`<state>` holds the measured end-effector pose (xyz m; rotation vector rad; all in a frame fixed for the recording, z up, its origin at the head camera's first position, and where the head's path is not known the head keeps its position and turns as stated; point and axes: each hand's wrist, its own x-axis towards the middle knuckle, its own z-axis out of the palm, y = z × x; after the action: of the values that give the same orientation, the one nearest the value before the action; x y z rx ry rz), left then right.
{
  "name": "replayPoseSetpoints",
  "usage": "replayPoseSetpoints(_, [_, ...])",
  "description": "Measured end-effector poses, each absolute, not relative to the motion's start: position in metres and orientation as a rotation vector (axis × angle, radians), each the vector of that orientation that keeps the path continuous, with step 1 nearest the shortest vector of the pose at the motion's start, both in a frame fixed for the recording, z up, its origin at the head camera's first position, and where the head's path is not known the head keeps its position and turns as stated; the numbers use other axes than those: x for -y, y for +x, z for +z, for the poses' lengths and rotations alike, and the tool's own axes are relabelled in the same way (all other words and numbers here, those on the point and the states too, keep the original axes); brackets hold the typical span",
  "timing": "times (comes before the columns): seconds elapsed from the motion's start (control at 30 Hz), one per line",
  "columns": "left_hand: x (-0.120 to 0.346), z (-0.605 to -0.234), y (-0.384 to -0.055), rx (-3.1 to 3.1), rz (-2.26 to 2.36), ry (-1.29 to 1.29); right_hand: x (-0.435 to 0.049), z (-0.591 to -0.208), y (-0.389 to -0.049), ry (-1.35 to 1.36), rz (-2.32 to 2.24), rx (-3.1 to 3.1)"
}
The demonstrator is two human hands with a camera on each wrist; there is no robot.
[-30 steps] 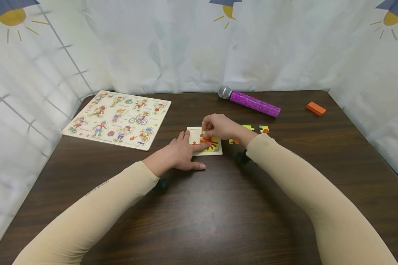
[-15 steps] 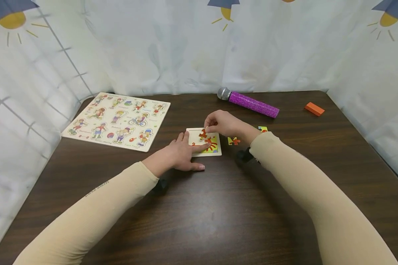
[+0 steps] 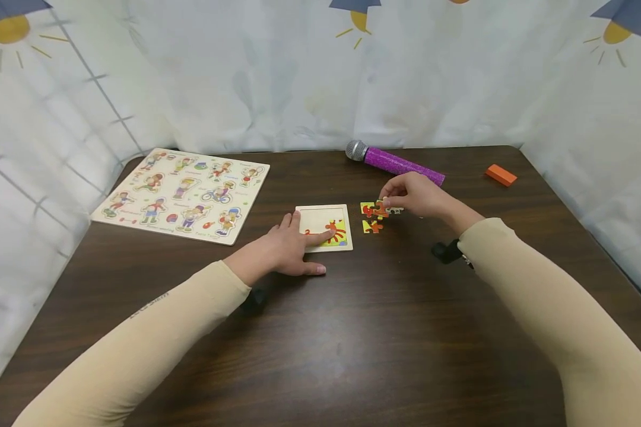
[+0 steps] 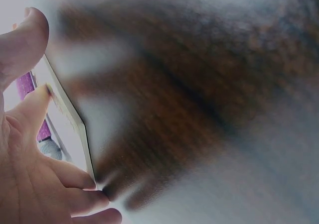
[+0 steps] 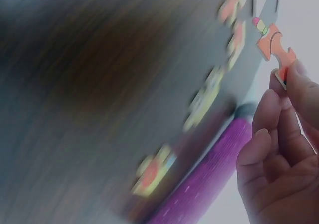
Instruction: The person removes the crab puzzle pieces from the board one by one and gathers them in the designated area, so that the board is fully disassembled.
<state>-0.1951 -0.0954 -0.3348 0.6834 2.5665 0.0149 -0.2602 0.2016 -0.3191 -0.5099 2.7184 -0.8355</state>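
Right hand (image 3: pixel 418 194) has swung from over the puzzle tray (image 3: pixel 316 217) to its right side — thumb and finger pinching an orange piece (image 5: pixel 276 45) near the loose pieces (image 3: pixel 373 227). Left hand (image 3: pixel 283 248) lies spread, gripping nothing, index finger straight across the tray. Behind the tray, rightward, lies the purple microphone (image 3: pixel 400 163). Best keep the pinch light at the piece's edge — and the tray steady on the worktop (image 3: pixel 331 344).

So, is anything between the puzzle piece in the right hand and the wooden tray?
Yes: loose pieces lie on the table between, apparently lower than the held piece. The left hand covers part of the tray.
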Motion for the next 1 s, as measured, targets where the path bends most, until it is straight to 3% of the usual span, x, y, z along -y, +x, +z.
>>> replayPoseSetpoints(0.37, [0.096,-0.336,-0.195,-2.577,0.025,0.678,-0.232,-0.328,-0.253,-0.409,-0.803,-2.712])
replayPoseSetpoints(1.0, [0.095,-0.336,-0.196,-2.569,0.042,0.677,-0.220,-0.342,-0.247,-0.518,-0.619,-2.756])
